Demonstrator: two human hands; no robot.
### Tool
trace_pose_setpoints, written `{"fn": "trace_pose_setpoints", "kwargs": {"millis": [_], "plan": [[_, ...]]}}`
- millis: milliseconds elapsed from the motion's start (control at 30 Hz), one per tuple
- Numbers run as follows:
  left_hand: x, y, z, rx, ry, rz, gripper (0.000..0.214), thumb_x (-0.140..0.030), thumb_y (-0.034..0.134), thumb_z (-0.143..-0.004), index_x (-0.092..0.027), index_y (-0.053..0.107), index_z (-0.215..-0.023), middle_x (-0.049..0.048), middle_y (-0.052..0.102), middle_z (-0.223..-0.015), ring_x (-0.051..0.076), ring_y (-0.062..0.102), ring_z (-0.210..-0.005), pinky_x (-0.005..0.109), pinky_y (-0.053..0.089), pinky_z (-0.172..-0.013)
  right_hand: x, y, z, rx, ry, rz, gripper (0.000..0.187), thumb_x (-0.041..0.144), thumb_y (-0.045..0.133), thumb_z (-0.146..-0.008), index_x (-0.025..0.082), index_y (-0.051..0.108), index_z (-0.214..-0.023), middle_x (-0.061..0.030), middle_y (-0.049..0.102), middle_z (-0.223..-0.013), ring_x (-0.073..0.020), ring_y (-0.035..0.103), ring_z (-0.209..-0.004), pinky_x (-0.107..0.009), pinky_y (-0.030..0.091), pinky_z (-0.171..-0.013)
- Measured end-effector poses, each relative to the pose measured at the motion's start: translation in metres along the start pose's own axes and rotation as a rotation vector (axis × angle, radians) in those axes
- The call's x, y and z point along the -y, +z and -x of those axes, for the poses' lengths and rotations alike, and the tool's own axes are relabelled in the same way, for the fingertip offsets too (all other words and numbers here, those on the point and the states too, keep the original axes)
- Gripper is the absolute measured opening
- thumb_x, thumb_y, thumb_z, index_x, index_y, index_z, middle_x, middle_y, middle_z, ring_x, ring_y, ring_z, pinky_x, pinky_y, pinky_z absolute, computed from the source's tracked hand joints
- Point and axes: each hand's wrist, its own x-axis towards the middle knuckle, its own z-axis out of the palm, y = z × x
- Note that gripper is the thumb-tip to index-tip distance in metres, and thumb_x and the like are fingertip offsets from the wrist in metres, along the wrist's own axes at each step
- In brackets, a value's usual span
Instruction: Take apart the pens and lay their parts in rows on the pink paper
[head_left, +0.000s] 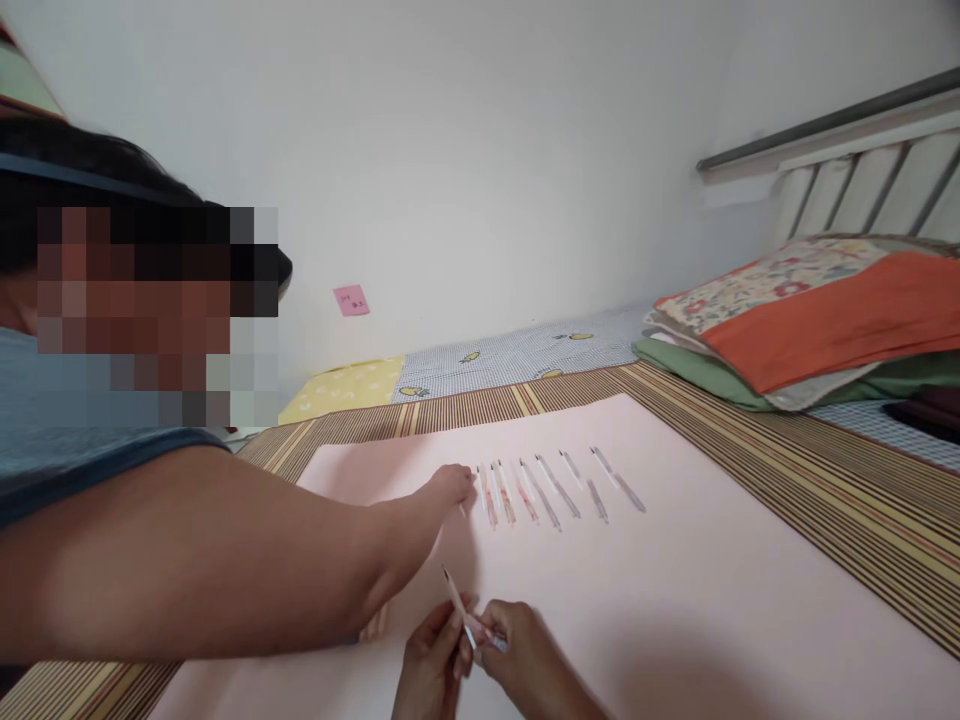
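My left hand point(431, 660) is closed on a slim pale pen point(455, 595), its dark tip pointing up and away from me. Close beside it, my right hand point(521, 645) pinches a pinkish patterned pen barrel point(491, 636); whether the two pieces touch is hard to make out. Beyond my hands, several pen pieces point(551, 490) lie in a slanted row, white dark-tipped ones and pink or grey barrels. All of them rest on a large pale pink sheet point(712, 560).
Another person's arm point(247, 560) reaches across from the left, with that person's hand point(452, 485) at the row's left end. Under the sheet is a striped mat point(750, 460). Folded bedding point(817, 310) is stacked at right. A pink note point(351, 300) is on the wall.
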Motion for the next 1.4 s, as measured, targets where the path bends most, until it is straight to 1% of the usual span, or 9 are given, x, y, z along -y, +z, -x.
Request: {"fn": "trace_pose_setpoints", "kwargs": {"millis": [200, 467, 667, 767, 900, 1000, 1100, 1267, 1400], "plan": [[-0.001, 0.001, 0.001, 0.023, 0.0, -0.028, 0.04, -0.042, 0.087, -0.063, -0.013, 0.079, -0.089, -0.0022, 0.053, -0.05, 0.004, 0.032, -0.047, 0.02, 0.026, -0.05, -0.005, 0.001, 0.0, -0.012, -0.021, -0.046, 0.01, 0.025, 0.063, -0.076, 0.02, 0.061, -0.069, -0.0007, 0.072, -0.071, -0.0159, 0.062, -0.068, -0.023, 0.039, -0.061], [-0.004, 0.007, 0.007, 0.024, 0.023, -0.054, 0.037, -0.035, 0.088, -0.061, -0.012, 0.078, -0.089, 0.0004, 0.059, -0.056, 0.004, 0.032, -0.045, 0.021, 0.026, -0.047, -0.015, 0.004, -0.001, -0.051, -0.029, -0.033, 0.015, 0.028, 0.062, -0.077, 0.02, 0.054, -0.068, 0.0016, 0.065, -0.066, -0.0133, 0.055, -0.063, -0.022, 0.034, -0.055], [-0.002, 0.006, 0.011, 0.015, 0.019, -0.037, 0.044, -0.037, 0.089, -0.061, -0.014, 0.077, -0.096, 0.0011, 0.062, -0.058, 0.003, 0.033, -0.044, 0.02, 0.023, -0.046, -0.006, 0.002, 0.006, -0.024, -0.024, -0.078, 0.02, 0.03, 0.064, -0.077, 0.02, 0.051, -0.065, 0.0009, 0.065, -0.064, -0.0132, 0.055, -0.062, -0.022, 0.033, -0.054], [-0.002, 0.006, 0.014, 0.009, 0.013, -0.03, 0.043, -0.037, 0.089, -0.061, -0.014, 0.077, -0.096, 0.0005, 0.061, -0.057, 0.004, 0.035, -0.045, 0.019, 0.024, -0.046, -0.001, 0.001, 0.009, -0.023, -0.036, -0.069, 0.021, 0.031, 0.063, -0.079, 0.02, 0.052, -0.065, 0.0009, 0.065, -0.063, -0.0126, 0.054, -0.06, -0.022, 0.031, -0.053], [-0.004, 0.007, 0.018, 0.0, 0.019, -0.059, 0.043, -0.038, 0.09, -0.059, -0.014, 0.077, -0.093, 0.0002, 0.061, -0.056, 0.003, 0.034, -0.043, 0.019, 0.024, -0.045, -0.003, 0.001, 0.012, -0.016, -0.04, -0.043, 0.017, 0.03, 0.064, -0.079, 0.019, 0.057, -0.067, 0.0007, 0.068, -0.066, -0.0136, 0.056, -0.062, -0.022, 0.033, -0.055], [-0.003, 0.005, 0.018, 0.014, 0.023, -0.061, 0.042, -0.038, 0.089, -0.061, -0.015, 0.077, -0.093, 0.0008, 0.062, -0.058, 0.004, 0.036, -0.045, 0.02, 0.028, -0.047, -0.006, 0.002, 0.012, -0.011, -0.033, -0.036, 0.015, 0.03, 0.064, -0.079, 0.02, 0.06, -0.069, 0.0004, 0.069, -0.068, -0.0142, 0.058, -0.064, -0.022, 0.034, -0.056], [-0.001, 0.003, 0.015, 0.021, 0.026, -0.05, 0.041, -0.037, 0.088, -0.062, -0.014, 0.077, -0.094, 0.0017, 0.062, -0.06, 0.005, 0.039, -0.047, 0.021, 0.031, -0.049, -0.007, 0.002, 0.012, 0.001, -0.063, -0.063, 0.016, 0.031, 0.061, -0.082, 0.019, 0.06, -0.07, -0.0002, 0.07, -0.069, -0.0146, 0.059, -0.065, -0.022, 0.036, -0.058], [0.002, 0.002, 0.012, -0.001, 0.02, -0.038, 0.043, -0.037, 0.091, -0.058, -0.014, 0.078, -0.091, 0.0, 0.061, -0.055, 0.003, 0.035, -0.041, 0.019, 0.025, -0.044, -0.009, 0.001, 0.011, 0.007, -0.038, -0.019, 0.019, 0.035, 0.064, -0.081, 0.02, 0.06, -0.07, -0.0004, 0.069, -0.069, -0.0144, 0.057, -0.065, -0.022, 0.036, -0.059], [0.0, 0.002, 0.01, -0.014, 0.014, 0.044, 0.04, -0.034, 0.091, -0.058, -0.014, 0.078, -0.09, 0.0001, 0.063, -0.056, 0.002, 0.037, -0.042, 0.017, 0.028, -0.044, -0.014, -0.003, 0.007, -0.038, -0.043, 0.032, 0.022, 0.038, 0.064, -0.082, 0.019, 0.06, -0.071, 0.0008, 0.066, -0.067, -0.0136, 0.055, -0.065, -0.022, 0.036, -0.06]]}}
